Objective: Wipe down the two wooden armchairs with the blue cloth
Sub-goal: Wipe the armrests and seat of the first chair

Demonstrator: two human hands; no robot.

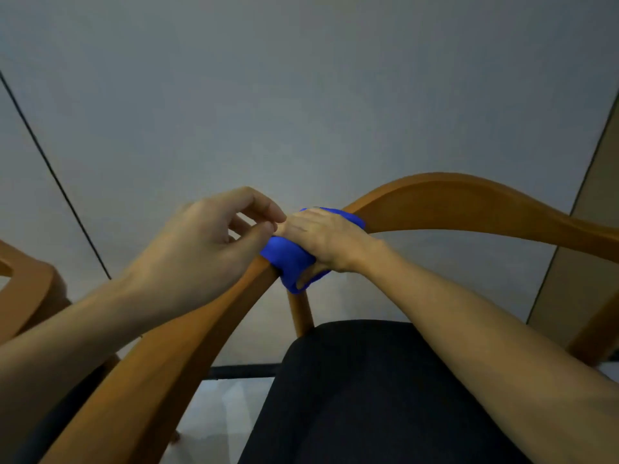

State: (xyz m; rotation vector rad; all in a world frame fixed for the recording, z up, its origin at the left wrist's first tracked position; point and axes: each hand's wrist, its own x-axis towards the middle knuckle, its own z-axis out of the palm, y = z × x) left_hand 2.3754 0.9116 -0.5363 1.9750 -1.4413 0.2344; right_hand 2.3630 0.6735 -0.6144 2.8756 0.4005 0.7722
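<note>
Here my right hand (321, 242) clamps the soft, limp blue cloth (289, 262) round the armchair (452, 202) rail, my left hand (207, 242) at nine o'clock loosely curled, holding nothing.

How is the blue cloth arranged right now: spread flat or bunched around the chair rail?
Bunched. The blue cloth wraps the wooden rail, gripped by the right hand; the left hand pinches beside it.
</note>
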